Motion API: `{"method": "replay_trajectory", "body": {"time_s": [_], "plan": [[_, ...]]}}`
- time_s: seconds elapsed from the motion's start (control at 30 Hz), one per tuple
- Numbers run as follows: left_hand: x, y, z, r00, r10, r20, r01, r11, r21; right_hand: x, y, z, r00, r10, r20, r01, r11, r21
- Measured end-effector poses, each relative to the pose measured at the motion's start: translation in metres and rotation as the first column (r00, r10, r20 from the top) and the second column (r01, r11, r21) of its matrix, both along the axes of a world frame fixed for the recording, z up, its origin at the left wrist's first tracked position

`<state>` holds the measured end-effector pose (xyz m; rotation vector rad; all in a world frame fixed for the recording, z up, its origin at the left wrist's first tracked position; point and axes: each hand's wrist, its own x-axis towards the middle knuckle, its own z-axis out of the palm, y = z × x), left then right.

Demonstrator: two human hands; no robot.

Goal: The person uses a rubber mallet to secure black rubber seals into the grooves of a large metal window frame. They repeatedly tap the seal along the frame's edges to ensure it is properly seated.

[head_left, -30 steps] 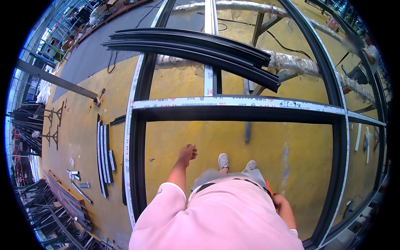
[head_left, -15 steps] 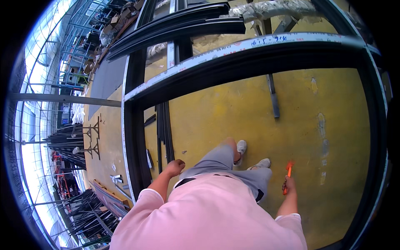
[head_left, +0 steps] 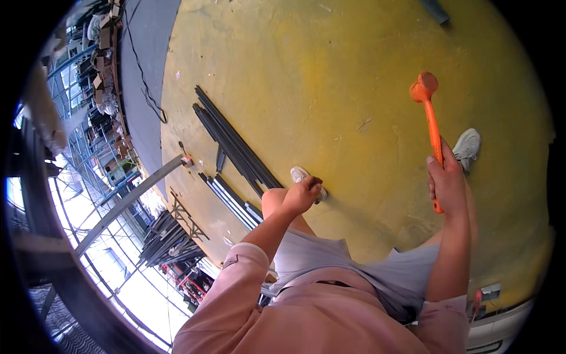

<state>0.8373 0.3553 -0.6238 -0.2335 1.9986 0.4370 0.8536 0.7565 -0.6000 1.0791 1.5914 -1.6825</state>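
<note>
My right hand (head_left: 449, 186) is wrapped round the handle of an orange mallet (head_left: 433, 127). The mallet's head points away from me over the yellow floor, above and left of one of my shoes. My left hand (head_left: 302, 195) hangs in front of my left leg with its fingers curled in. Nothing shows in it, and it touches no object. Left of that hand, a bundle of long black profiles (head_left: 236, 144) lies on the floor, with shorter pale-edged strips (head_left: 230, 199) beside it.
At the left edge, a large dark frame part (head_left: 59, 271) is close and blurred. A grey bar (head_left: 127, 200) slants toward the floor. Stacked dark profiles (head_left: 171, 239) and loaded shelves (head_left: 106, 76) stand farther left. A grey mat (head_left: 144, 56) with a black cable lies at upper left.
The big frame that surrounded me has left most of the view. Both hands appear higher and larger, and the mallet is raised. My feet have moved apart.
</note>
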Motion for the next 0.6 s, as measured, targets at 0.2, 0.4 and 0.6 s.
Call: {"method": "replay_trajectory", "body": {"time_s": [0.2, 0.4, 0.6], "plan": [[0.093, -0.163, -0.093, 0.986, -0.019, 0.163, 0.053, 0.976, -0.211, 0.052, -0.151, -0.099, 0.924, 0.377, 0.068, -0.378, 0.926, 0.011], [0.085, -0.204, -0.055, 0.989, 0.090, 0.117, -0.119, 0.956, 0.268, 0.129, -0.259, -0.146, 0.710, 0.473, 0.522, -0.513, 0.855, -0.078], [0.066, -0.289, -0.030, 0.886, 0.463, 0.041, -0.448, 0.827, 0.340, 0.089, -0.459, -0.002, 0.653, 0.589, 0.476, -0.644, 0.763, -0.060]]}}
